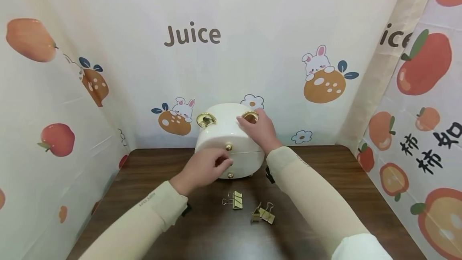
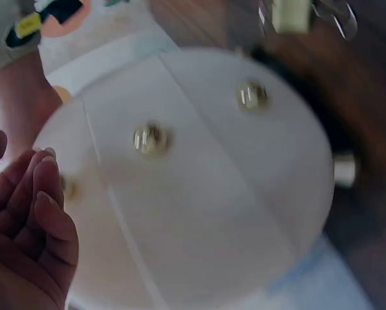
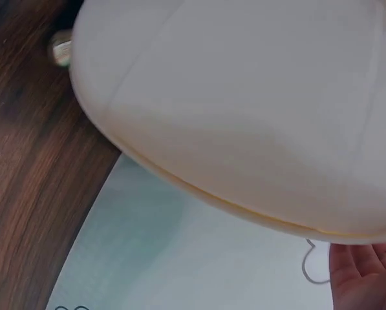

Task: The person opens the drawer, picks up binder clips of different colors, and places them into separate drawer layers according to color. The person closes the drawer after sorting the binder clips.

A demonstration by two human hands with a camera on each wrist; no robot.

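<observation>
A white rounded drawer box (image 1: 213,133) with small gold knobs (image 1: 229,147) down its front stands at the back of the table. Two gold rings (image 1: 206,120) top it like ears. My right hand (image 1: 260,129) grips the box's top right, thumb and fingers around the ring there. In the right wrist view its fingers (image 3: 357,261) are partly hidden behind the box edge. My left hand (image 1: 203,167) is in front of the drawers, fingers loosely bent with nothing visible in them. The left wrist view shows its fingers (image 2: 50,213) beside a partly covered knob (image 2: 70,187).
Gold binder clips lie on the dark wood table (image 1: 151,171) in front of the box: one clip (image 1: 237,200) nearer the middle, and a close pair (image 1: 266,215) to its right. A printed cloth (image 1: 252,19) hangs behind and along both sides.
</observation>
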